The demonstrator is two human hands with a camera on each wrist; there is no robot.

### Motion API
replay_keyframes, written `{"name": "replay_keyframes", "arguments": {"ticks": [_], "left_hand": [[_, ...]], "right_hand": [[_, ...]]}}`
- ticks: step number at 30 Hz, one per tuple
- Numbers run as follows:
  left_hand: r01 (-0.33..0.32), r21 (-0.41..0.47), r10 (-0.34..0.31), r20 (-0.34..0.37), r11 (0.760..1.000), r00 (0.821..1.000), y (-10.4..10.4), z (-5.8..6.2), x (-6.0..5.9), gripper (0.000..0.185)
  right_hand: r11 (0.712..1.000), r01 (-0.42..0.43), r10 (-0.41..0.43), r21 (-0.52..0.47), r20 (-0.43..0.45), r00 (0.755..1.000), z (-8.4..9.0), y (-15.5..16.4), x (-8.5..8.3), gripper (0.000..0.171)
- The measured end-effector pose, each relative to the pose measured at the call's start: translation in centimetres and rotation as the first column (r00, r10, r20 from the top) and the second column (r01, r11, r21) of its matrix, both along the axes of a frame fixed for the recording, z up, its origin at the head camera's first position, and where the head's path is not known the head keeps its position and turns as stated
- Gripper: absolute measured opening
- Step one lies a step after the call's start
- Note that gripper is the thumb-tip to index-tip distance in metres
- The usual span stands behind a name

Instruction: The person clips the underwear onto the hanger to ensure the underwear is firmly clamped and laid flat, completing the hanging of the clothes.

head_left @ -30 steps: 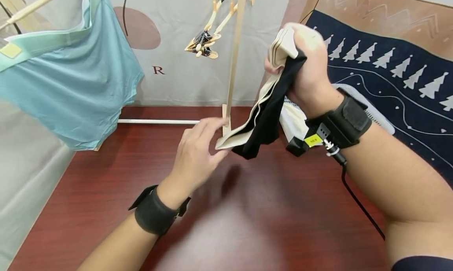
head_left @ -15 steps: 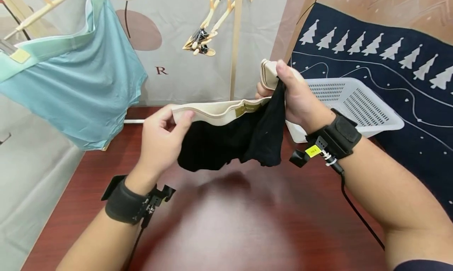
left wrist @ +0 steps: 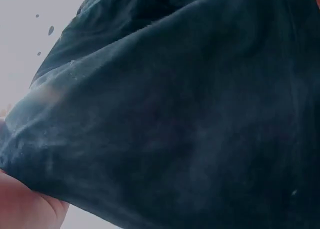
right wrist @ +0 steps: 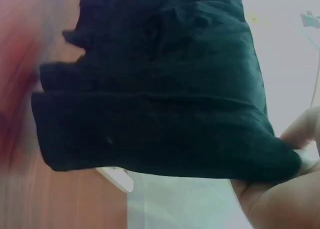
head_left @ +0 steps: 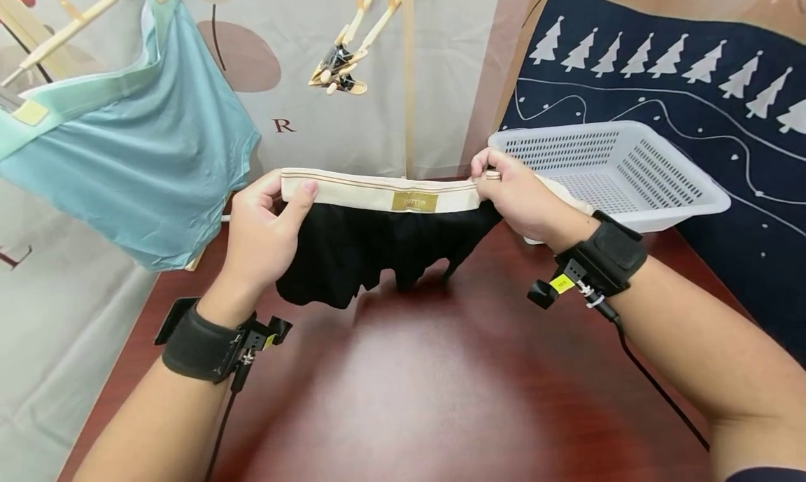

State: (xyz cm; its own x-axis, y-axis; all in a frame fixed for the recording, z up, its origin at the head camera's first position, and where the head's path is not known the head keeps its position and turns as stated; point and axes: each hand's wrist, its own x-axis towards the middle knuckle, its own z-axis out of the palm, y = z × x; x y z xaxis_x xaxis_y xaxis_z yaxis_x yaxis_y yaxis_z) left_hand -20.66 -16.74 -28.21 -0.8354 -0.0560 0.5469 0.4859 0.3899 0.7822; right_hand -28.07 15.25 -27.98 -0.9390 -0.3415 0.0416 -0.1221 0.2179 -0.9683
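Head view: we see the left hand (head_left: 261,234) and right hand (head_left: 519,199) each pinching 1 end of the cream waistband of black underwear (head_left: 378,247), stretched level above the red table (head_left: 441,384), a white basket (head_left: 630,181) behind.

Left wrist: black cloth fills the frame.

Right wrist: fingers (right wrist: 300,134) grip its edge.

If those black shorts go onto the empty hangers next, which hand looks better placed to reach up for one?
Probably the left hand: the hangers hang above and nearer its side. The right hand holds the shorts by the basket.
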Motion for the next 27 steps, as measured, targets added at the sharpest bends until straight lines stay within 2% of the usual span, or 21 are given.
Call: {"name": "replay_keyframes", "arguments": {"ticks": [1,3,5,8,12,14,18,20,22,26,27], "left_hand": [[-0.004,-0.022,0.004,0.007,1.0,1.0,-0.1,0.0,0.0,0.023],[-0.01,-0.062,0.011,0.024,0.998,1.0,-0.3,-0.1,0.0,0.024],[-0.013,-0.099,0.017,0.043,0.995,0.999,-0.5,-0.2,0.0,0.024],[-0.006,-0.145,0.016,0.066,0.989,0.998,-0.8,-0.4,0.2,0.023],[0.012,-0.202,0.004,0.075,0.979,0.997,-1.1,-0.5,0.1,0.025],[0.017,-0.227,0.001,0.077,0.974,0.997,-1.3,-0.5,0.0,0.025],[0.023,-0.281,0.001,0.083,0.959,0.997,-1.8,-0.2,-0.3,0.025],[0.041,-0.304,-0.011,0.098,0.952,0.995,-1.9,-0.1,-0.4,0.026],[0.08,-0.317,-0.043,0.122,0.945,0.992,-2.0,0.2,-0.5,0.026],[0.187,-0.328,-0.138,0.167,0.926,0.976,-1.8,0.9,-0.6,0.022],[0.211,-0.333,-0.161,0.17,0.919,0.972,-1.7,1.1,-0.7,0.02]], "right_hand": [[0.995,0.006,-0.003,0.097,-0.033,0.999,0.0,0.1,0.1,0.021],[0.96,0.008,0.021,0.281,-0.101,0.995,0.0,0.4,0.3,0.026],[0.913,-0.024,0.077,0.407,-0.115,0.99,0.1,0.8,0.7,0.03],[0.846,-0.067,0.168,0.529,-0.145,0.975,0.2,1.2,1.4,0.026],[0.804,-0.075,0.243,0.59,-0.21,0.947,0.1,1.2,1.9,0.016],[0.793,-0.074,0.252,0.604,-0.215,0.944,0.1,1.1,2.2,0.013],[0.774,-0.161,0.295,0.612,-0.124,0.947,0.4,0.9,3.0,0.01],[0.758,-0.212,0.333,0.617,-0.087,0.939,0.5,0.9,3.4,0.01],[0.734,-0.261,0.389,0.627,-0.073,0.918,0.7,0.8,3.8,0.011],[0.66,-0.346,0.505,0.667,-0.054,0.861,0.9,0.1,4.4,0.009],[0.652,-0.355,0.524,0.67,-0.059,0.85,0.9,-0.3,4.5,0.008]]}}
